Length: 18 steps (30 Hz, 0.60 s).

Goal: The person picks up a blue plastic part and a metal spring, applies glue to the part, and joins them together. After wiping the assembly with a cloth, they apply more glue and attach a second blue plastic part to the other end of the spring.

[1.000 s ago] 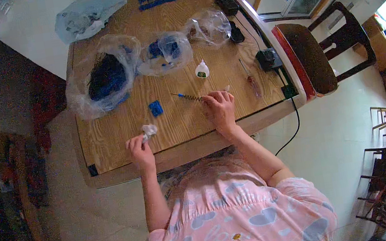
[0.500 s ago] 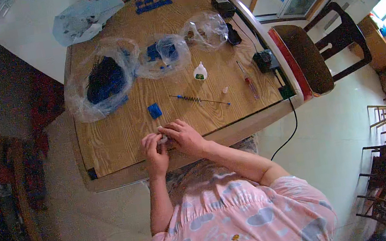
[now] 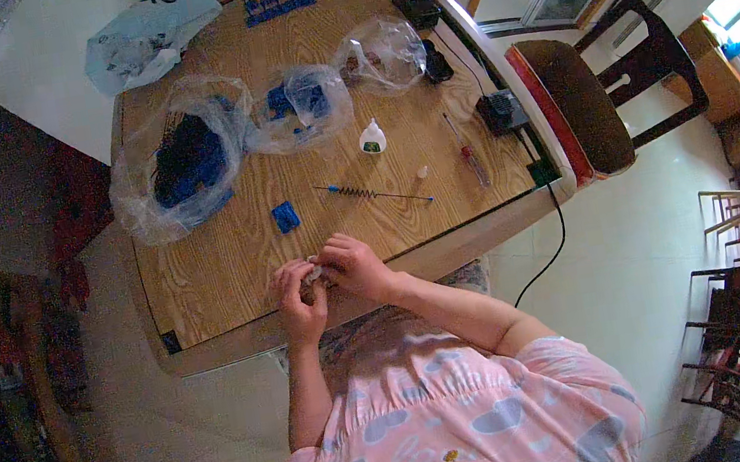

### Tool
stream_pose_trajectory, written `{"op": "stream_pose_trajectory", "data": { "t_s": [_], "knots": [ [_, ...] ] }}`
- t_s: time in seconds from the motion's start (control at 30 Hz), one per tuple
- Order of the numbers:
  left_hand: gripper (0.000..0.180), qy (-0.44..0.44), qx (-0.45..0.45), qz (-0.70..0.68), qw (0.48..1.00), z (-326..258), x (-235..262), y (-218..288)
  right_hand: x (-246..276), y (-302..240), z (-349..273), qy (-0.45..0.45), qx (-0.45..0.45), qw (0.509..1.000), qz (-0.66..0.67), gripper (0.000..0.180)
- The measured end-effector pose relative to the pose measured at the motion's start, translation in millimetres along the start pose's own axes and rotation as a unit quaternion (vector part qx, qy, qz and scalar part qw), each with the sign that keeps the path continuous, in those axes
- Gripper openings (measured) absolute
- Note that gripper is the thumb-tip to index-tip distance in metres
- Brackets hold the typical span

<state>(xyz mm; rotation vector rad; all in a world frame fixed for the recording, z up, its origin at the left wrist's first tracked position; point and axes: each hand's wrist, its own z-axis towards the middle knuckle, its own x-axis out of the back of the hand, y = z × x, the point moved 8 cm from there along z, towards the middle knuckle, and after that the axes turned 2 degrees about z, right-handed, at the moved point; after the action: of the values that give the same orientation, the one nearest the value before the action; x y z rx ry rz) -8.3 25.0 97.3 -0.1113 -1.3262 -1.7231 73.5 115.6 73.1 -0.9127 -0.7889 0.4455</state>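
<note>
At the near edge of the table, my left hand (image 3: 297, 293) and my right hand (image 3: 353, 268) meet with bent fingers around a small, whitish, crumpled thing (image 3: 312, 276). It looks like a bit of tissue, but the fingers cover much of it. Just beyond them lies a small blue block (image 3: 286, 216). Farther right rests a thin rod with a dark coil spring (image 3: 358, 192) and blue ends. A white squeeze bottle (image 3: 372, 139) stands behind the rod, and a small pale cap (image 3: 422, 172) is to its right.
Clear plastic bags (image 3: 137, 195) with dark and blue parts spread over the left and middle. A screwdriver (image 3: 472, 162) and a black adapter (image 3: 500, 114) with a cable lie right. Blue racks of upright springs (image 3: 278, 6) stand at the back. A chair (image 3: 578, 106) adjoins the right edge.
The view has shifted a little, so the table's things sit slightly farther left. My fingers have shifted, and more of the whitish thing shows between my hands.
</note>
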Motion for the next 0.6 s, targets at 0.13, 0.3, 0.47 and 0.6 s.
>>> {"op": "stream_pose_trajectory", "data": {
  "t_s": [0.13,0.3,0.47,0.6],
  "knots": [
    [0.014,-0.002,0.028,-0.008,1.0,1,0,2,4,-7,1,-0.005,0.012,1.0,-0.009,0.017],
    [0.007,0.042,0.083,-0.053,0.994,-7,0,-15,8,-23,7,0.015,0.042,0.998,-0.036,0.019],
    [0.014,0.095,0.153,-0.136,0.974,-4,8,-22,10,-26,7,0.011,0.019,1.0,-0.006,0.022],
    [0.016,0.105,0.206,-0.206,0.951,-11,5,-38,3,-25,5,-0.026,0.037,0.999,-0.025,0.026]
  ]
}}
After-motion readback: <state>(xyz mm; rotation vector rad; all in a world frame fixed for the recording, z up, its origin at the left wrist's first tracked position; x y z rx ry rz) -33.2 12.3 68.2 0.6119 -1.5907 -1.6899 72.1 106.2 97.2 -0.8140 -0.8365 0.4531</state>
